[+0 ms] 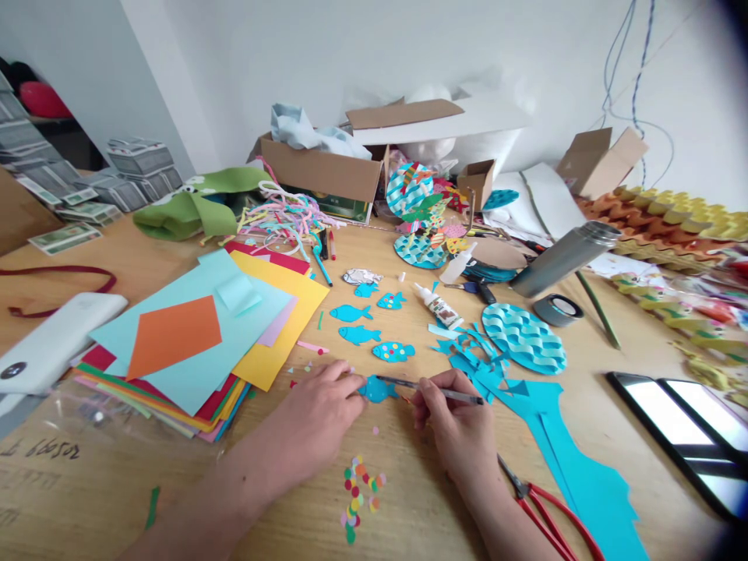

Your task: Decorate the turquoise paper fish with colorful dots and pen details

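A blue paper fish [379, 389] lies on the wooden table between my hands. The fingers of my left hand [327, 399] rest flat on the tabletop, their tips touching the fish's left end. In my right hand [451, 413] is a slim pen [453, 395], gripped near its writing end, its tip over the upper part of the fish. Just beyond lie several more cut-out fish, among them a fish with coloured dots [393, 352] and a plain blue fish [359, 335]. Nearer to me is a scatter of small paper dots [356, 492].
Red-handled scissors [541, 499] and blue paper scraps [561, 436] lie right, near a phone-like black device [672, 436]. Glue bottles [439, 305], a metal flask [564, 259] and a wavy blue disc [524, 338] stand beyond. Coloured paper sheets [175, 335] are stacked left; cardboard boxes [327, 171] behind.
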